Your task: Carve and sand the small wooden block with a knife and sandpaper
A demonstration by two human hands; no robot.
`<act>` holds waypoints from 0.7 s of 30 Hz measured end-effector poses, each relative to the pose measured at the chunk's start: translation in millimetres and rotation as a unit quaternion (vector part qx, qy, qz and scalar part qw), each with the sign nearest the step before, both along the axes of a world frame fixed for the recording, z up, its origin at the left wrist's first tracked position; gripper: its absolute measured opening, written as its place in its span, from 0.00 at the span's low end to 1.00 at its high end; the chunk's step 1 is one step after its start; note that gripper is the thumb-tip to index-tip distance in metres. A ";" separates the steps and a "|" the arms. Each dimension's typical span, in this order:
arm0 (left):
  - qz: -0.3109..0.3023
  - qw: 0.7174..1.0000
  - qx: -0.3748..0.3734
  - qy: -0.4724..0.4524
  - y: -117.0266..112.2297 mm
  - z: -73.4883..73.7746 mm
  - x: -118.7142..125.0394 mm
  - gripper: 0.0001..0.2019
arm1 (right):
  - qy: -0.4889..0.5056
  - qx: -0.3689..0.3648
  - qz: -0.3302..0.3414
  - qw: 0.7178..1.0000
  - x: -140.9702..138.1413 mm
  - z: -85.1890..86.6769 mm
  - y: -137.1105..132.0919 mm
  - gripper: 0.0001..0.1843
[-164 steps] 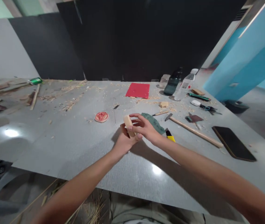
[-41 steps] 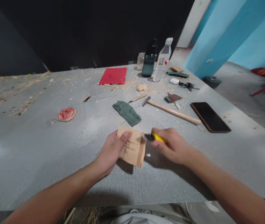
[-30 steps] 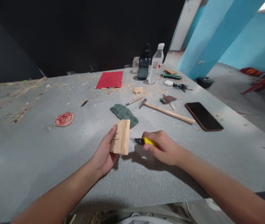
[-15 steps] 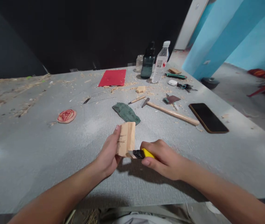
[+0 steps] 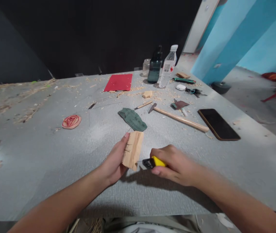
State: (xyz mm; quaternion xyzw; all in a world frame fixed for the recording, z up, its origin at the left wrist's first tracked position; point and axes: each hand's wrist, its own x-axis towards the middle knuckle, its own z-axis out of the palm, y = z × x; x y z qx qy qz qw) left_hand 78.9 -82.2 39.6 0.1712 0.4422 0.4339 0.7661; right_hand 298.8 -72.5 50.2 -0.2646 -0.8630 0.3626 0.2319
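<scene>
My left hand grips a small pale wooden block by its left side, holding it tilted above the table. Dark pencil-like marks show on the block's face, and its lower right corner looks notched. In my right hand is a yellow and black utility knife, its blade pointing left at that lower corner. Whether the blade touches the wood I cannot tell. Just beyond the block lies a green sandpaper-like piece.
A hammer and a phone lie to the right. Farther back are a carving tool, red sheet, dark bottle and clear water bottle. A wooden disc with red markings lies left. Shavings are scattered over the grey table.
The knife has drawn slightly right, away from the block's corner. My left hand has turned the block, so its lower end tips more toward the right. The view has shifted a little.
</scene>
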 end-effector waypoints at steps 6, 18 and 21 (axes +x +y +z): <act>-0.004 1.000 -0.001 -0.007 0.6 -6.3 -2.9 0.22 | -0.009 -0.006 0.013 1.000 -5.4 1.1 -6.4 0.25; -0.036 0.999 0.019 0.000 -0.6 -0.4 -1.2 0.26 | -0.006 0.004 0.005 1.000 -7.0 -1.8 -6.2 0.25; -0.047 0.997 0.048 0.024 -3.6 -1.3 -2.1 0.29 | -0.025 0.027 0.014 0.999 -4.3 -3.8 -4.6 0.29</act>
